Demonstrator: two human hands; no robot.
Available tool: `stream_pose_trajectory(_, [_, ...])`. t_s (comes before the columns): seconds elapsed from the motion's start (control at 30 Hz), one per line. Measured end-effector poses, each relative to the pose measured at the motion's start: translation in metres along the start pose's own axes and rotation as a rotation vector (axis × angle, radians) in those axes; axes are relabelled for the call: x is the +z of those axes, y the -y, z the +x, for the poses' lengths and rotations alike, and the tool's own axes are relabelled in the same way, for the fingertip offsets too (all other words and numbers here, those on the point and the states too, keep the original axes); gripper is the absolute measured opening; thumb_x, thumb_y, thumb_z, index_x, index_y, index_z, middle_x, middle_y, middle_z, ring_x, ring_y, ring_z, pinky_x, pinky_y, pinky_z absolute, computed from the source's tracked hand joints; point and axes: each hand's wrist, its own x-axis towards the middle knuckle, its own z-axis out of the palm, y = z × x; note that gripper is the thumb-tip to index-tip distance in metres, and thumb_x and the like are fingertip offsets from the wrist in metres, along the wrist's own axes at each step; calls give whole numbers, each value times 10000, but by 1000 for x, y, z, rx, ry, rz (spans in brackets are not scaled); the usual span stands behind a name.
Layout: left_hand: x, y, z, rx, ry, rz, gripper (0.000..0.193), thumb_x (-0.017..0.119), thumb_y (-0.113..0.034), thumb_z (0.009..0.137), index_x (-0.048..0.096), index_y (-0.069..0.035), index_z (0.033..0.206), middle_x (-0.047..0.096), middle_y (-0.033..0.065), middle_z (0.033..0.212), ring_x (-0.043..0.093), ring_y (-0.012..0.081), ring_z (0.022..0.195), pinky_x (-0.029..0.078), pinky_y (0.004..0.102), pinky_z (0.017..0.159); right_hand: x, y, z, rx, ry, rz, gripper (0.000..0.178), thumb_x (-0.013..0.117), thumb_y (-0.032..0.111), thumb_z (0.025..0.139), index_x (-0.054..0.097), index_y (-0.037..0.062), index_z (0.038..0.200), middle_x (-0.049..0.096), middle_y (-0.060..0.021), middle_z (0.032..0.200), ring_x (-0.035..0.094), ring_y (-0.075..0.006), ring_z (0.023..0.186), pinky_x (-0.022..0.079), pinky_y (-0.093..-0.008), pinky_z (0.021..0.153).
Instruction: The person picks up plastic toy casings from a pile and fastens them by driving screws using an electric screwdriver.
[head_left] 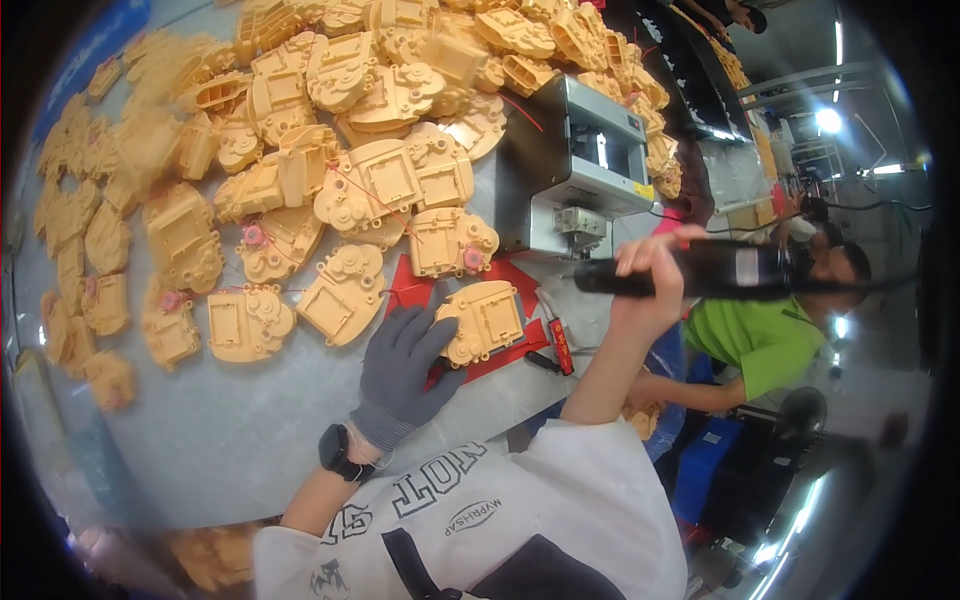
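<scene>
My left hand point(405, 370), in a grey glove, grips the near left edge of a pale orange plastic housing point(485, 318). That housing lies over red pieces point(520, 352) on the grey table. Raised to the right, my bare right hand point(652, 268) is wrapped round a black electric screwdriver point(720, 268), held level with its tip toward the left. Just beyond the held housing sits another housing point(450, 243) with a pink part and red wires. Behind the screwdriver's tip stands a grey and black screw feeder point(590, 150).
Many similar housings point(390, 85) are heaped across the far and left parts of the table point(290, 420). A small red and black tool point(560, 345) lies near its front edge. At the right, a person in a green shirt point(750, 345) works close by.
</scene>
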Motion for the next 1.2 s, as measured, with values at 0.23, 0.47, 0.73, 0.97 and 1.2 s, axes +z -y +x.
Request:
stream_pose_trajectory(0.23, [-1, 2, -2, 29, -44, -26, 501, 725, -136, 623, 524, -72, 1077, 533, 156, 1058, 524, 352, 943, 422, 431, 823, 42, 12, -41, -44, 318, 244, 440, 590, 54, 716, 331, 54, 1073, 502, -93, 638, 504, -197, 530, 435, -352, 563])
stream_pose_trajectory(0.47, [-2, 3, -1, 46, -37, 3, 544, 737, -125, 597, 509, -76, 1089, 550, 161, 1048, 545, 357, 915, 434, 441, 809, 59, 1, -40, 44, 438, 173, 398, 575, 87, 764, 339, 50, 1082, 509, -82, 665, 515, -188, 554, 427, -343, 597])
stream_pose_trajectory(0.73, [-3, 5, 0, 61, -26, -33, 608, 756, -101, 566, 485, -73, 1110, 554, 174, 1049, 555, 367, 887, 455, 433, 759, 68, -4, -39, 88, 391, 109, 408, 545, 38, 695, 352, 38, 1054, 487, -82, 614, 501, -189, 509, 438, -336, 561])
stream_pose_trajectory(0.97, [-2, 7, -1, 83, -37, -34, 602, 759, -105, 562, 482, -73, 1096, 552, 177, 1040, 552, 366, 856, 455, 428, 723, 71, -12, -37, 94, 356, 156, 432, 552, -59, 666, 329, 45, 1022, 491, -71, 595, 503, -158, 488, 451, -274, 511])
stream_pose_trajectory(1.2, [-4, 6, 1, 71, -24, -31, 603, 765, -118, 561, 485, -72, 1093, 549, 179, 1053, 550, 370, 859, 454, 430, 728, 73, -11, -37, 80, 397, 99, 369, 541, 21, 706, 356, 47, 1024, 484, -85, 606, 480, -182, 482, 432, -327, 527])
